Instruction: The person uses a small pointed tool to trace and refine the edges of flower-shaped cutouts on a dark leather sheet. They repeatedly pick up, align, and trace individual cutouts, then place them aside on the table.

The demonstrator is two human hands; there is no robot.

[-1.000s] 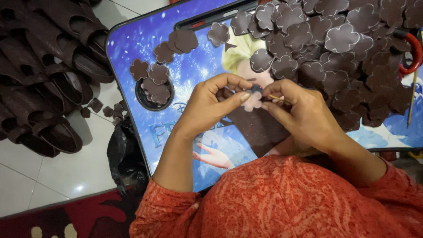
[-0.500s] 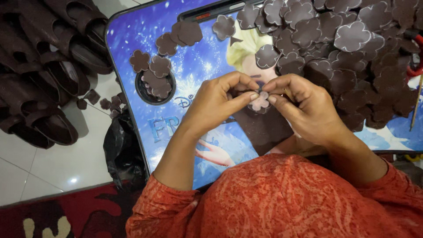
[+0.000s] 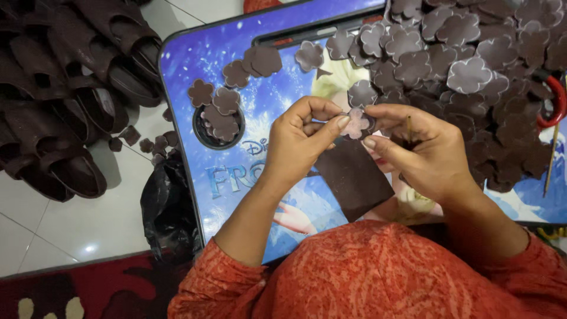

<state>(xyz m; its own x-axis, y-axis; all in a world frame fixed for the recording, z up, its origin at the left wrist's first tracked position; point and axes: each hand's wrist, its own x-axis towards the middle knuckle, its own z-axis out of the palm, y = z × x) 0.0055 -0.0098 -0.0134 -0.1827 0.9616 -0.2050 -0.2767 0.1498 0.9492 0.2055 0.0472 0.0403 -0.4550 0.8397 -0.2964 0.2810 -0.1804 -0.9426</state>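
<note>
My left hand [image 3: 304, 139] and my right hand [image 3: 419, 150] meet over a blue picture-printed lap table [image 3: 201, 59], both pinching one small flower-shaped brown cutout [image 3: 356, 123] between thumbs and fingertips. A thin stick [image 3: 409, 128] pokes up between the fingers of my right hand. Under my hands lies a dark brown rectangular sheet [image 3: 352, 177]. A big heap of the same flower-shaped cutouts [image 3: 466, 65] covers the table's far right part.
A few loose cutouts [image 3: 227, 100] lie at the table's left, some in its round cup recess [image 3: 218, 125]. Stacked dark brown sandals [image 3: 65, 100] fill the tiled floor on the left. A black plastic bag [image 3: 168, 207] sits beside the table. Red-handled scissors [image 3: 554, 100] at far right.
Both hands have stayed together at the table's centre, turning the flower cutout slightly between the fingers. The view has shifted a little.
</note>
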